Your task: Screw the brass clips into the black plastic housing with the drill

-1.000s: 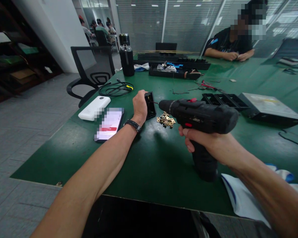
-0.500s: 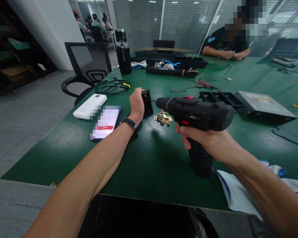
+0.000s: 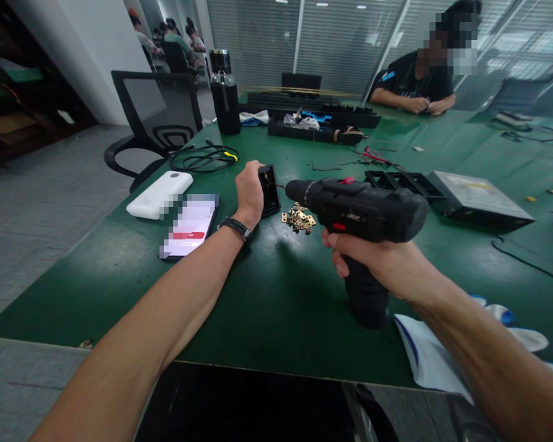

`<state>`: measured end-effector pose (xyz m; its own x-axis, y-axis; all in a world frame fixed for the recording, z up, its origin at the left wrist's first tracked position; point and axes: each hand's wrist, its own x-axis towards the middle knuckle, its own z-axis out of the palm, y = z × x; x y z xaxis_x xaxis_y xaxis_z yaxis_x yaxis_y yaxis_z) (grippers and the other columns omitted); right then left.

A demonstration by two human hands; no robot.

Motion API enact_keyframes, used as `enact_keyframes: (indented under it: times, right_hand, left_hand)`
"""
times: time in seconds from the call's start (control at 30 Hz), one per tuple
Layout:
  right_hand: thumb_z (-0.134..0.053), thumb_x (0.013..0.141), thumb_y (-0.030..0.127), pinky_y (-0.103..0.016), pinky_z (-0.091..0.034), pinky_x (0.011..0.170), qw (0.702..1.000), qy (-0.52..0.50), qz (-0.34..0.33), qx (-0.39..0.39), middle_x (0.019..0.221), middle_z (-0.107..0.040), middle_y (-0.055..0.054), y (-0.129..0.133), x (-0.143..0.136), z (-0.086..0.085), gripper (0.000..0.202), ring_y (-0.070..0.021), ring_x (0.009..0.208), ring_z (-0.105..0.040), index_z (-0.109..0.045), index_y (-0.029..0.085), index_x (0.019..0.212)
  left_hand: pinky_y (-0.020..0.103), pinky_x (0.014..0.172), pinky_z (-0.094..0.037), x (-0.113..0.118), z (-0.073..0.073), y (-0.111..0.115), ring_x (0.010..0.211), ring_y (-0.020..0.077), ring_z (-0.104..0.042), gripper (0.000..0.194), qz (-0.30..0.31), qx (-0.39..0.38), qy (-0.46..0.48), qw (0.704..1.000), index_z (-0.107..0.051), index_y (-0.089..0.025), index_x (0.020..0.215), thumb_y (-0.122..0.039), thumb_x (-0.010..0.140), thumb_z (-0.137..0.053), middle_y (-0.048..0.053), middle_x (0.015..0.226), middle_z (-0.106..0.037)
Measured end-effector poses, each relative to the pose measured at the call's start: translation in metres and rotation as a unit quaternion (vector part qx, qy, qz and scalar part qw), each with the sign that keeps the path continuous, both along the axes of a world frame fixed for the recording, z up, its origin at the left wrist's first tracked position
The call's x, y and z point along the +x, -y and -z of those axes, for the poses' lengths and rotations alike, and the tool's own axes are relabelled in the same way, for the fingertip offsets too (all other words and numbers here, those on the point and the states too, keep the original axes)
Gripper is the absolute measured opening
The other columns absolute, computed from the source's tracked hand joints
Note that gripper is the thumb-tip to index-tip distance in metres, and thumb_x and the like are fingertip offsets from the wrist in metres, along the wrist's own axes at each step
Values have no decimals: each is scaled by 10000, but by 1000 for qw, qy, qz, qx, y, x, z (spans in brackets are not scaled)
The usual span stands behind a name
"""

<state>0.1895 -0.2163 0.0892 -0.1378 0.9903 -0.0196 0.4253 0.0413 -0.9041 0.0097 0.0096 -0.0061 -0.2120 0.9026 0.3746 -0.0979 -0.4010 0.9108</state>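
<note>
A small black box-like frame (image 3: 270,199) is tilted up on the green table (image 3: 258,307), gripped from its left side by my left hand (image 3: 250,191). My right hand (image 3: 364,253) is wrapped round the handle of a black cordless drill (image 3: 359,209). The drill points left, and its thin bit reaches into the open side of the frame; the exact contact of its tip is too small to tell. A pile of small brass-coloured metal pieces (image 3: 298,219) lies on the table between the frame and the drill.
To the left lie a phone (image 3: 191,226), a white power bank (image 3: 160,195) and a coiled cable (image 3: 203,158). A bottle (image 3: 225,98) and black tray (image 3: 313,130) stand behind. At right are a metal-topped box (image 3: 482,196) and gloves (image 3: 431,353). A person sits across.
The view has shifted slightly, so most things appear a little further left. My left hand still holds the frame, and my right hand still holds the drill with its bit at the frame.
</note>
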Motion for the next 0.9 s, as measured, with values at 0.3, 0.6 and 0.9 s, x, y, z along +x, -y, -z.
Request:
enact_keyframes:
  times: [0.3, 0.6, 0.9]
  right_hand:
    - [-621, 948, 260, -356, -448, 650, 1000, 4, -6, -5, 621, -659, -1, 1, 1, -2, 236, -179, 602, -585, -659, 232, 716]
    - [-618, 978, 305, -359, -455, 680, 1000, 0, -11, 0, 610, -644, -21, 0, 2, 1, 443, -177, 616, -589, -543, 236, 547]
    - [-622, 961, 260, -346, -447, 674, 1000, -4, -16, 21, 599, -642, -5, 0, 2, 3, 409, -161, 594, -588, -556, 235, 557]
  left_hand:
    - [296, 685, -505, 0, -1, 1, 737, 186, -622, 456, 2, -3, -2, 1000, -617, -235, 788, -607, 1023, -498, 24, 754, -619]
    - [295, 698, -510, 0, 1, -1, 744, 184, -624, 477, 7, 0, 14, 1000, -635, -225, 781, -599, 1032, -480, 29, 748, -629]
    - [303, 717, -515, 0, 6, -7, 755, 190, -637, 478, 10, 15, 26, 1000, -649, -227, 800, -631, 1016, -513, 23, 759, -636]
